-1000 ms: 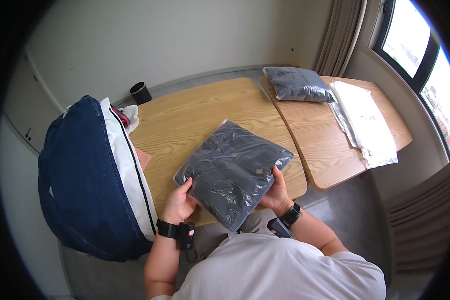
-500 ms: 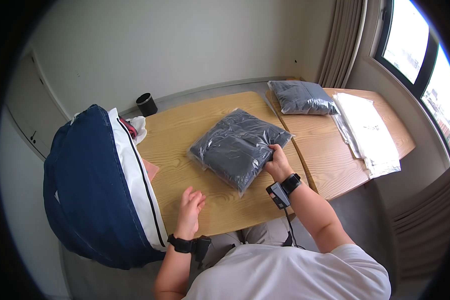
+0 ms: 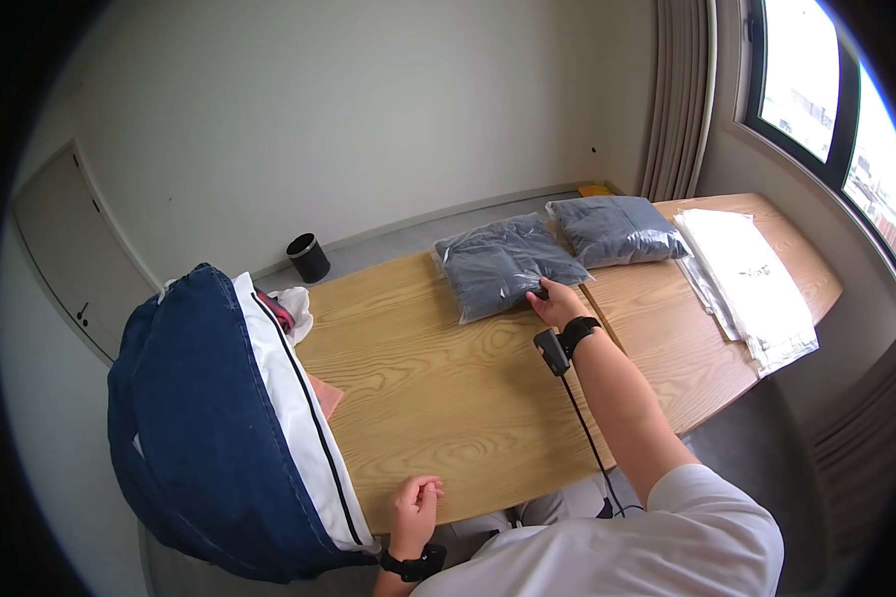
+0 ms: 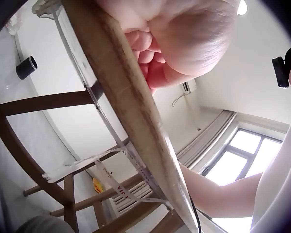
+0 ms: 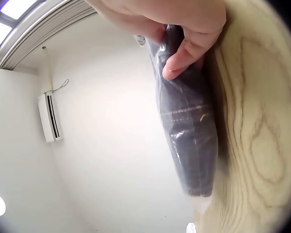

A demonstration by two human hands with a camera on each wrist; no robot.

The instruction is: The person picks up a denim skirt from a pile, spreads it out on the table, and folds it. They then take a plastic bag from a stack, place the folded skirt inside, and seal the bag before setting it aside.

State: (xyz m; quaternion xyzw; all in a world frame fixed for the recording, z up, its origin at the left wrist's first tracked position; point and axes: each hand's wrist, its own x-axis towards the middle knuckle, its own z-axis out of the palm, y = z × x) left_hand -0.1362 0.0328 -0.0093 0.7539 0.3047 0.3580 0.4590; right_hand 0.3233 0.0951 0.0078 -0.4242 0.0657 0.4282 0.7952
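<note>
A dark grey folded garment in a clear plastic bag [image 3: 498, 264] lies at the far side of the table [image 3: 438, 388]. My right hand [image 3: 561, 304] grips its near right edge. In the right wrist view, thumb and fingers pinch the bagged garment [image 5: 186, 145], whose stitched seam shows through the plastic. A second bagged grey garment [image 3: 617, 229] sits just right of it, close alongside. My left hand [image 3: 415, 505] is at the table's front edge, fingers loosely curled and holding nothing; the left wrist view shows this hand [image 4: 184, 41] beside the table edge.
On the left stands a big dark blue and white bag [image 3: 219, 428] with a black zip, a pinkish flat piece [image 3: 326, 395] beside it. White plastic bags [image 3: 752, 284] lie stacked on the right table. A black bin [image 3: 309, 259] stands on the floor behind.
The left hand has let go of the bagged garment and drawn back to the front edge. The right hand has moved it away across the table, up beside the second one.
</note>
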